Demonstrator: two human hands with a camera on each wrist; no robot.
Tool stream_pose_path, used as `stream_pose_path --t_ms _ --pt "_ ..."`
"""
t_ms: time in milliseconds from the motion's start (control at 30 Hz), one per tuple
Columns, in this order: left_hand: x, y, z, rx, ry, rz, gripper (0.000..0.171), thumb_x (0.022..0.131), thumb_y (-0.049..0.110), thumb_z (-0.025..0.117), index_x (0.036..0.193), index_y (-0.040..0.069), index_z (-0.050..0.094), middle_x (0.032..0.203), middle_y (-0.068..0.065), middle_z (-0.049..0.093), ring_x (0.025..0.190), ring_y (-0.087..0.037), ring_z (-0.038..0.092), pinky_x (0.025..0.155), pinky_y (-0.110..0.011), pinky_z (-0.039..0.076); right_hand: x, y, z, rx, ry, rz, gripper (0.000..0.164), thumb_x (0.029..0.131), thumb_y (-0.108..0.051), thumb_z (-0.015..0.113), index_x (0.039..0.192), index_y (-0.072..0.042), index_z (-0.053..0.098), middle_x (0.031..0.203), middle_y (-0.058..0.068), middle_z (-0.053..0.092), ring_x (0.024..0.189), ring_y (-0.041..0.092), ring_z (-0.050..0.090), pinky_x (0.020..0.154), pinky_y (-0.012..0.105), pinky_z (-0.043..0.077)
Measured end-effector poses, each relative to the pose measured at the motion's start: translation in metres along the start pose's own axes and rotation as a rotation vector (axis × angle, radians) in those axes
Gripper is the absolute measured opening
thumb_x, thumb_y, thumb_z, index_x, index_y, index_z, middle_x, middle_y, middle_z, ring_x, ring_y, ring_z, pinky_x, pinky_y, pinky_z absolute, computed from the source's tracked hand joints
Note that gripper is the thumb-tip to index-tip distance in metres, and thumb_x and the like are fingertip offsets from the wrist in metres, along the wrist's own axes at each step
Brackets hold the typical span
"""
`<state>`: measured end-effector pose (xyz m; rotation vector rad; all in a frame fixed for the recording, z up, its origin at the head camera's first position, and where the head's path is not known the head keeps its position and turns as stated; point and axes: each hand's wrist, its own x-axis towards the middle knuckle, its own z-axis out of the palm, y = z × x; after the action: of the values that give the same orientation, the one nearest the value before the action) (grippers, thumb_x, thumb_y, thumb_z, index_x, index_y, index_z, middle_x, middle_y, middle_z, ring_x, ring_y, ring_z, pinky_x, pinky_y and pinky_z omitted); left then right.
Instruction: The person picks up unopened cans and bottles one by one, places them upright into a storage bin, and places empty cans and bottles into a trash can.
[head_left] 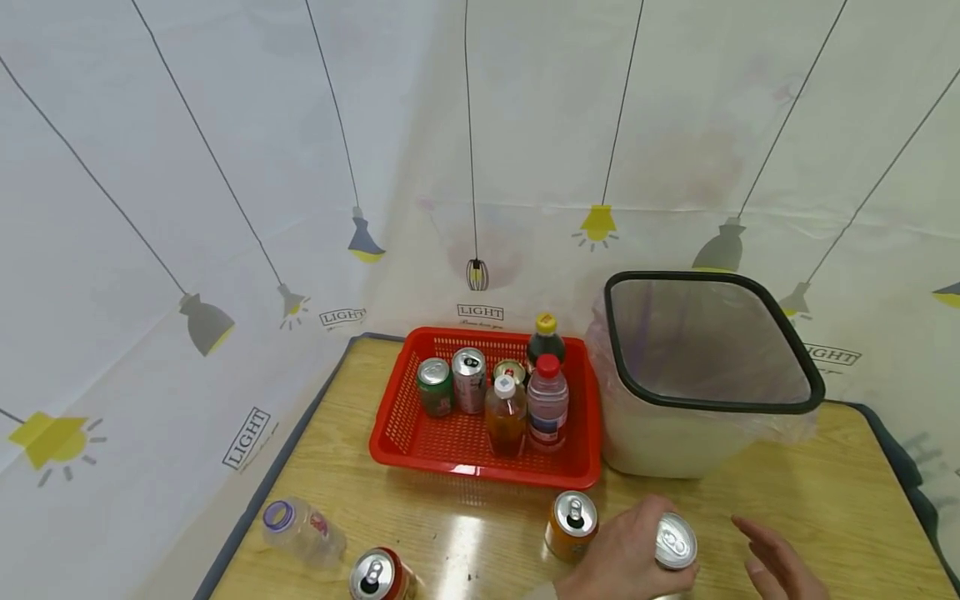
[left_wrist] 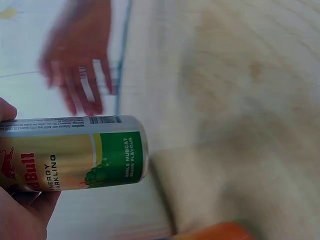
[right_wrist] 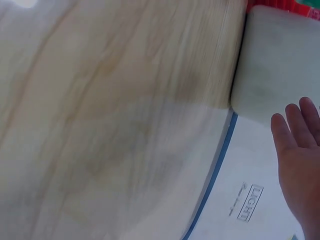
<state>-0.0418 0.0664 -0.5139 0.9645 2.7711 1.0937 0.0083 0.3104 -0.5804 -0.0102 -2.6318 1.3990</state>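
My left hand (head_left: 624, 552) grips a Red Bull can (left_wrist: 70, 155), gold with a green band and grape picture. Its silver lid (head_left: 677, 542) faces up in the head view, tab in place. To the right of it, my right hand (head_left: 782, 562) holds nothing; in the right wrist view its fingers (right_wrist: 301, 125) are extended. An orange can (head_left: 567, 529) with its top opened stands just left of my left hand.
Behind the hands, a red basket (head_left: 465, 473) holds several cans and bottles. Right of it stands a whitish bin (head_left: 667, 442) with a clear liner and black rim. A clear plastic bottle (head_left: 303, 533) and a red-rimmed can (head_left: 378, 575) are at the table's left.
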Motion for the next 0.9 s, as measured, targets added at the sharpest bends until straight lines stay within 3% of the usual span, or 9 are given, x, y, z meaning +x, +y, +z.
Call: stream_pose_path --t_ms 233,400,500,667,800,900 --pt "-0.008 0.009 -0.049 -0.096 0.057 0.056 0.049 0.085 0.030 0.085 0.121 0.020 0.054 0.095 0.016 0.063 0.079 0.013 0.053 0.070 -0.001 0.039 0.007 -0.022 0.020 -0.023 -0.010 -0.121 0.037 0.106 -0.007 0.056 0.142 0.000 0.056 0.136 -0.027 0.053 0.123 -0.020 0.042 0.094 0.001 0.036" --pt "-0.012 0.005 -0.080 -0.128 0.204 0.132 0.047 0.082 0.022 0.087 0.116 0.016 0.055 0.096 0.009 0.063 0.085 0.009 0.056 0.077 -0.003 0.042 0.015 -0.044 0.032 -0.173 -0.055 -0.139 0.045 0.104 -0.018 0.062 0.149 -0.016 0.056 0.142 -0.026 0.051 0.121 -0.017 0.043 0.090 0.005 0.040" --pt "-0.013 0.002 -0.099 -0.161 0.265 0.135 0.047 0.080 0.016 0.088 0.114 0.014 0.056 0.098 0.006 0.064 0.088 0.005 0.059 0.080 -0.007 0.046 0.021 -0.054 0.042 -0.213 -0.076 -0.209 0.052 0.102 -0.018 0.066 0.152 -0.022 0.053 0.147 -0.023 0.049 0.126 -0.017 0.040 0.093 0.005 0.037" --pt "-0.017 -0.009 -0.129 -0.242 0.301 0.060 0.048 0.081 0.012 0.087 0.116 0.012 0.055 0.104 0.001 0.066 0.092 -0.003 0.064 0.083 -0.016 0.054 0.033 -0.066 0.060 -0.206 -0.118 -0.416 0.068 0.093 -0.011 0.076 0.155 -0.018 0.049 0.154 -0.003 0.052 0.140 -0.019 0.025 0.105 -0.001 0.018" --pt "-0.022 -0.021 -0.149 -0.281 0.352 -0.021 0.048 0.081 0.011 0.086 0.118 0.011 0.055 0.105 0.000 0.069 0.093 -0.009 0.067 0.082 -0.025 0.058 0.041 -0.076 0.072 -0.258 -0.161 -0.494 0.074 0.091 -0.019 0.079 0.157 -0.018 0.046 0.155 0.005 0.052 0.146 -0.014 0.018 0.111 0.002 0.013" --pt "-0.024 -0.033 -0.160 -0.269 0.412 -0.059 0.048 0.079 0.011 0.086 0.116 0.010 0.056 0.103 0.001 0.071 0.091 -0.012 0.068 0.081 -0.030 0.059 0.045 -0.081 0.080 -0.305 -0.182 -0.560 0.071 0.091 -0.025 0.079 0.155 -0.012 0.050 0.155 0.008 0.052 0.150 -0.004 0.021 0.115 0.006 0.012"
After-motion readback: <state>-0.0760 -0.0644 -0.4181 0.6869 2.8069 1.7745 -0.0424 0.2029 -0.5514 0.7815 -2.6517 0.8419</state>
